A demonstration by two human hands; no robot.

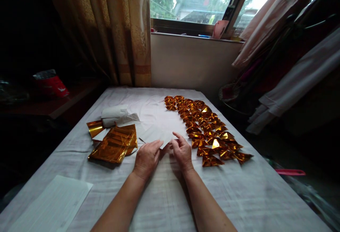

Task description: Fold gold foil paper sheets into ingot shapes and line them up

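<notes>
Between my hands, over the middle of the cloth-covered table, is a thin white sheet of paper (165, 139), pale against the white cloth. My left hand (147, 157) is closed on its near left edge, thumb and fingers together. My right hand (182, 152) pinches the right edge, with the index finger stretched forward. To the left lies a stack of shiny gold foil sheets (114, 144). Several folded gold foil pieces (209, 143) stand in rows to the right of my right hand.
White paper rolls (114, 111) and a curled gold sheet (95, 128) lie behind the stack. A pale lined sheet (53, 203) rests at the table's front left. A red container (51, 83) stands on a side surface. Clothes (300, 83) hang on the right; a curtain (119, 30) hangs behind.
</notes>
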